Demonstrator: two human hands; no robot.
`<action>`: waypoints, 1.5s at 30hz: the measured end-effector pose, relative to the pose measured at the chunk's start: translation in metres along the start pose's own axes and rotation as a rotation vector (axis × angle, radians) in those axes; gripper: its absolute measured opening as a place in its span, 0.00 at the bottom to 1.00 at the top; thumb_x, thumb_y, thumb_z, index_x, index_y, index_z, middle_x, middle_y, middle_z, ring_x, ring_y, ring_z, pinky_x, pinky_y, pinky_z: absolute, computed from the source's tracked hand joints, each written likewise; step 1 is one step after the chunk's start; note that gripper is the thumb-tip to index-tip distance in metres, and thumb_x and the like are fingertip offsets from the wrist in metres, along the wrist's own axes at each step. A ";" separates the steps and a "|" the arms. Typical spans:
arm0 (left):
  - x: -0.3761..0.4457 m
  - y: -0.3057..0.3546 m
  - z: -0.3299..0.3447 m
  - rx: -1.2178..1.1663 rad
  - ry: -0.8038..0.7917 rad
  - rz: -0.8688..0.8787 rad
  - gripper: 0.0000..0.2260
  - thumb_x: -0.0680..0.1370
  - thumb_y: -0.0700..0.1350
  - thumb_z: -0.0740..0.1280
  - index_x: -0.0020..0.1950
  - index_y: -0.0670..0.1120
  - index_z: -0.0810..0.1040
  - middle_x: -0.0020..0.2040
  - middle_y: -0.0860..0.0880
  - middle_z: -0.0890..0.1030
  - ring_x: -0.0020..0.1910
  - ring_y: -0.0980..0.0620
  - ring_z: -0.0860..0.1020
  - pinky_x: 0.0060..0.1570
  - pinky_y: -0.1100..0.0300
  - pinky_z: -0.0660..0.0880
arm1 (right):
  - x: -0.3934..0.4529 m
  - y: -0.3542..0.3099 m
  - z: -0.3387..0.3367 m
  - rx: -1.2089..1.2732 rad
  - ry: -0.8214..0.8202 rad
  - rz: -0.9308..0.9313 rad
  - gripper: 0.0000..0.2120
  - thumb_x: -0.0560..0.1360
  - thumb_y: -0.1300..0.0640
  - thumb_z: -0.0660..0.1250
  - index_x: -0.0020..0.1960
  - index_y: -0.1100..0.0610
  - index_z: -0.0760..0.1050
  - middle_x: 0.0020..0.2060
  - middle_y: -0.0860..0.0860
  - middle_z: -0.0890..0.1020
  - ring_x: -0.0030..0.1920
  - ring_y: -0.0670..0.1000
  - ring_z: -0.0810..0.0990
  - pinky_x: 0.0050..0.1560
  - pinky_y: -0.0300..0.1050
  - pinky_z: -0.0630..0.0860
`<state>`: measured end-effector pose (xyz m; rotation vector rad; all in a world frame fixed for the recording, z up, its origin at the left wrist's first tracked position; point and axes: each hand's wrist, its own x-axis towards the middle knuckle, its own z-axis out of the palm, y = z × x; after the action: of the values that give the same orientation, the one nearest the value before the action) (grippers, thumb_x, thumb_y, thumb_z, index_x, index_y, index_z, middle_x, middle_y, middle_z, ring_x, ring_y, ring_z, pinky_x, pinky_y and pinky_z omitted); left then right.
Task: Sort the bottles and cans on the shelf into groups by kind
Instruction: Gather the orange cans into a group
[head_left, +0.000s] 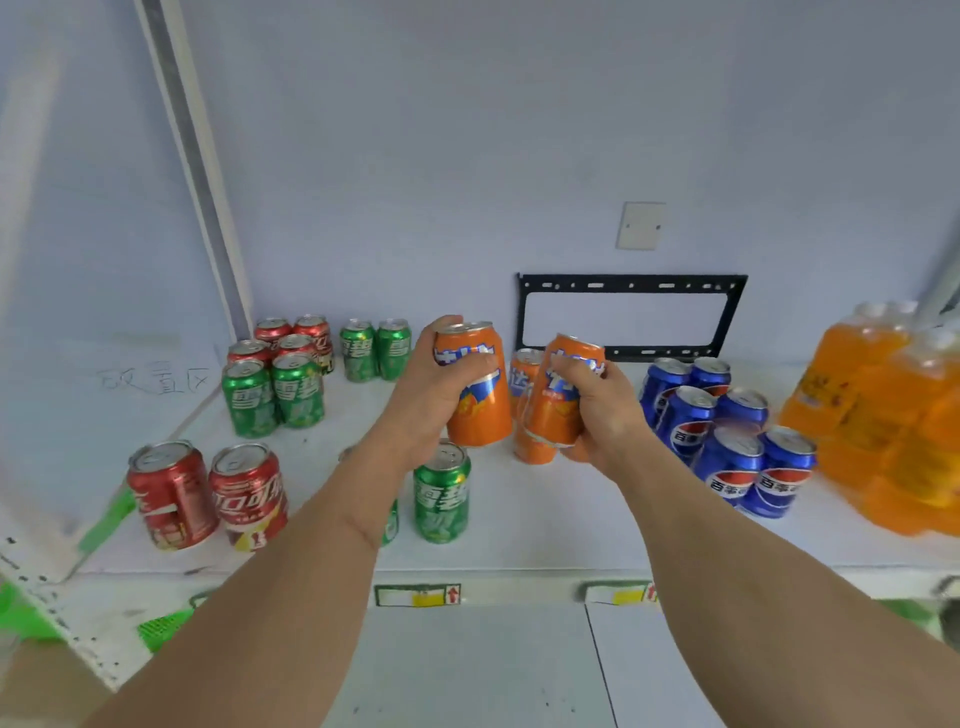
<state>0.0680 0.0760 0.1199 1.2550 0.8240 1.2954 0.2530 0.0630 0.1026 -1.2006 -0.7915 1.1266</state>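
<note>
My left hand (434, 387) grips an orange can (480, 405) held above the middle of the white shelf (561, 519). My right hand (605, 410) grips a second orange can (558, 410), tilted left. Behind them stand more orange cans (524, 379), partly hidden. Red cans (291, 338) and green cans (272, 395) cluster at the back left. Two red cans (208, 493) stand at the front left, and a green can (441, 493) stands below my left hand. Several blue cans (727, 436) are grouped on the right, beside orange juice bottles (883, 415).
A black metal bracket (631, 317) hangs on the back wall behind the orange cans. A white upright post (197, 171) borders the shelf at the left. Price tags (418, 595) sit on the shelf's front edge. Another green can (390, 522) is mostly hidden behind my left forearm.
</note>
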 end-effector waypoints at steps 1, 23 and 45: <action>-0.008 -0.007 0.013 0.004 0.015 -0.013 0.27 0.66 0.44 0.74 0.62 0.55 0.71 0.51 0.52 0.82 0.46 0.55 0.82 0.45 0.57 0.80 | -0.003 0.000 -0.013 -0.025 -0.015 0.002 0.24 0.67 0.49 0.78 0.59 0.48 0.73 0.52 0.52 0.83 0.52 0.56 0.83 0.54 0.62 0.79; -0.050 -0.094 0.071 0.208 0.086 -0.276 0.23 0.73 0.42 0.73 0.64 0.54 0.69 0.56 0.51 0.80 0.53 0.52 0.80 0.55 0.52 0.77 | -0.005 0.081 -0.114 -0.250 -0.064 0.011 0.37 0.68 0.59 0.78 0.73 0.48 0.65 0.61 0.48 0.78 0.59 0.49 0.78 0.59 0.48 0.75; -0.025 -0.110 0.074 0.461 -0.023 -0.281 0.30 0.68 0.40 0.78 0.65 0.54 0.72 0.58 0.51 0.81 0.57 0.49 0.79 0.63 0.45 0.74 | -0.061 0.082 -0.138 -1.787 -0.226 -0.229 0.16 0.82 0.48 0.55 0.63 0.55 0.72 0.58 0.53 0.77 0.59 0.56 0.75 0.60 0.51 0.71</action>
<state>0.1600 0.0549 0.0244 1.4426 1.2817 0.8899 0.3443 -0.0380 -0.0023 -2.2559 -2.2219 0.0783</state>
